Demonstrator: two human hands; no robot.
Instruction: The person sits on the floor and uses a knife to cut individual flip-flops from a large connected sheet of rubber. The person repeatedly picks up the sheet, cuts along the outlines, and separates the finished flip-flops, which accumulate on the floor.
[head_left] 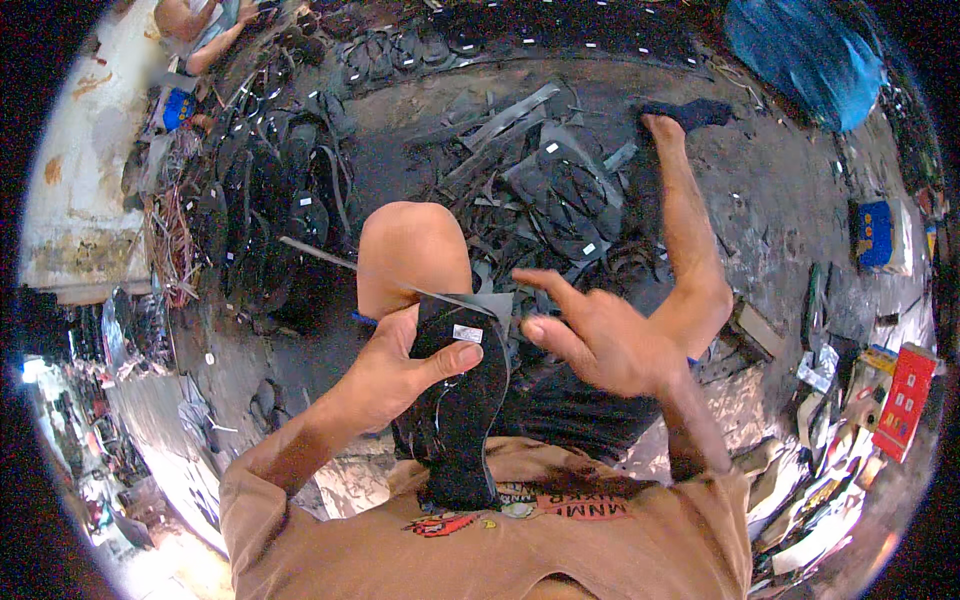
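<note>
My left hand [395, 375] grips a black sandal sole [455, 400] upright in front of my chest, its thumb pressed on the face near a small white label [467, 333]. A flat grey piece of rubber [492, 305] sticks out past the sole's top edge; how it is joined there I cannot tell. Just to the right, my right hand [610, 345] is raised apart from the sole. Its index finger and thumb are stretched out and spread, with nothing visible between them. The other fingers are partly curled.
Black sandals and rubber offcuts [570, 190] are heaped on the dark floor ahead. More sandals [300, 180] lie at the left. A blue bag [810, 60] stands at the far right, above a blue-and-white box [885, 237] and a red box [905, 402]. Another person [205, 30] sits far left.
</note>
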